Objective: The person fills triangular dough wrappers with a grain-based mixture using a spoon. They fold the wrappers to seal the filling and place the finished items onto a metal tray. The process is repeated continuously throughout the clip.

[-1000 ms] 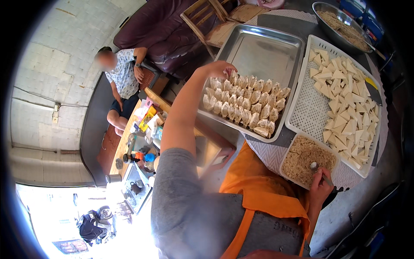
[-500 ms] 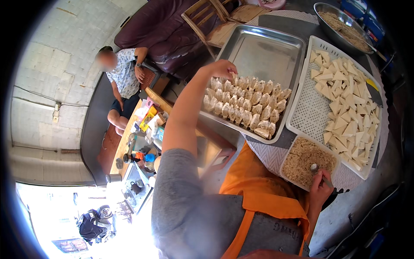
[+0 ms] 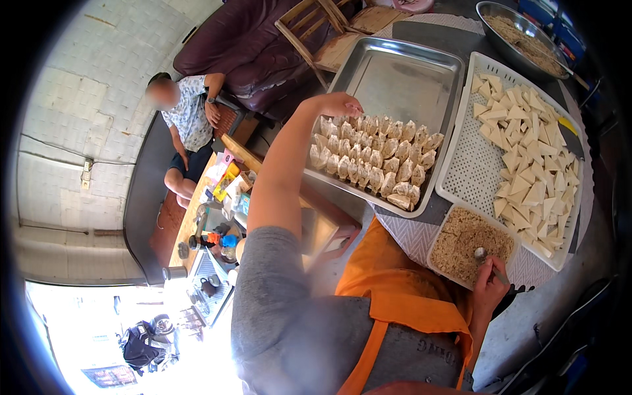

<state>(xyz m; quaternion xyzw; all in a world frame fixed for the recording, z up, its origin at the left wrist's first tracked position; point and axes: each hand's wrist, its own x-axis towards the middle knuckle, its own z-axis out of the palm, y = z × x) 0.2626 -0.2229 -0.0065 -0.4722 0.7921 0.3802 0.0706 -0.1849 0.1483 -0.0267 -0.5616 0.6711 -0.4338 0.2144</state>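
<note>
My left hand (image 3: 340, 105) reaches over the steel tray (image 3: 405, 69), its curled fingertips close above the far left end of the stuffed tofu pieces (image 3: 368, 155). What those fingertips hold, if anything, is hidden. The pieces stand in tight rows in the tray's near half, their openings packed with filling. In my right hand (image 3: 488, 284) is a spoon (image 3: 480, 253), its bowl resting in the crumbly brown filling (image 3: 464, 240) of a square white container. To the right, pale tofu triangles (image 3: 533, 158) lie heaped in a white perforated tray (image 3: 466, 168).
A steel bowl (image 3: 520, 43) of more filling stands at the far right. A yellow-handled knife (image 3: 570, 131) lies by the perforated tray. On my left, a wooden table (image 3: 187, 230) carries mixed items, and a seated person (image 3: 191, 112) is beyond it. A wooden chair (image 3: 319, 39) stands behind the steel tray.
My left hand has lifted slightly from the end of the row, and the pale piece seen under its fingertips shows less now. My right hand and spoon have barely moved.
</note>
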